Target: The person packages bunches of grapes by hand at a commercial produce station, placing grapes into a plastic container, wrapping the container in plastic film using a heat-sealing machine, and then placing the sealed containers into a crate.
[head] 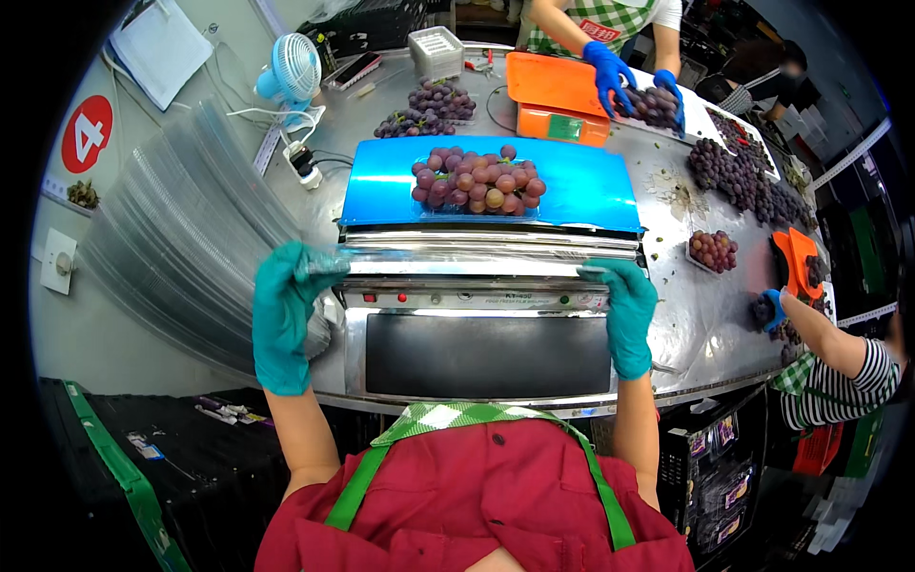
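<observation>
Before me stands a food film wrapping machine point(572, 299) with a dark flat plate point(486, 354) at its front. My left hand point(284, 318), in a green glove, pinches the left end of a stretch of clear cling film point(400, 255). The film's right end is between the fingers of my gloved right hand point(630, 314). It spans the front of the machine, above the control strip. Behind it, on the blue cover point(593, 186), sits a clear tray of reddish-purple grapes point(479, 182). The film roll is partly hidden by glare.
Nested clear plastic trays point(200, 236) lean at the left, near a small fan point(294, 68). Two grape bunches point(439, 100) lie behind the cover. Across the table, a person's blue-gloved hands point(607, 75) handle grapes beside an orange scale point(557, 86). Another worker point(843, 365) is at the right.
</observation>
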A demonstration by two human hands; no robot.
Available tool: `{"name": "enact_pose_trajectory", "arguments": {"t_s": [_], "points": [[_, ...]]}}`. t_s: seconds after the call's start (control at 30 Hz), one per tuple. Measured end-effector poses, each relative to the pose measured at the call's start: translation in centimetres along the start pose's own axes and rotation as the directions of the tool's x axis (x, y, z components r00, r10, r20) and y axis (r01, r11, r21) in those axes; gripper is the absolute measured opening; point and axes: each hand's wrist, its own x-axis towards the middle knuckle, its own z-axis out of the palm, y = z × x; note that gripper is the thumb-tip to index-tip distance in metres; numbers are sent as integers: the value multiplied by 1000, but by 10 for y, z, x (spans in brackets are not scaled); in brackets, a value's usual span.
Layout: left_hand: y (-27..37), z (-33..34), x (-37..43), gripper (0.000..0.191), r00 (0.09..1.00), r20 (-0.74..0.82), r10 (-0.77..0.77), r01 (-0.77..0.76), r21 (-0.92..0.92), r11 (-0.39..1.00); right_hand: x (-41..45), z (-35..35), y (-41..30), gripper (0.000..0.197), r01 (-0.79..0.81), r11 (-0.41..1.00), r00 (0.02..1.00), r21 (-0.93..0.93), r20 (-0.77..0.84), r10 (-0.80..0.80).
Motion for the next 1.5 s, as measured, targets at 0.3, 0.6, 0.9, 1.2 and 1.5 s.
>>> {"name": "enact_pose_trajectory", "arguments": {"t_s": [0.3, 0.6, 0.9, 1.2, 1.5], "points": [[-105, -53, -101, 19, 797, -419, -434, 580, 730, 361, -67, -3, 61, 17, 393, 769, 851, -504, 516, -97], [-141, -4, -91, 19, 946, -111, -305, 48, 977, -206, -102, 50, 42, 34, 479, 774, 746, -414, 657, -110], [-139, -4, -93, 21, 800, -56, -597, -173, 932, -320, -105, 166, 36, 33, 637, 724, 534, -264, 828, -168], [-76, -3, -96, 30, 723, 88, -685, 117, 962, 247, -100, 122, 12, 10, 311, 917, 360, -251, 924, 131], [-63, -28, -73, 24, 909, -217, -356, 396, 718, 572, -42, -138, 24, 44, -489, 870, 853, -66, 174, 493]]}}
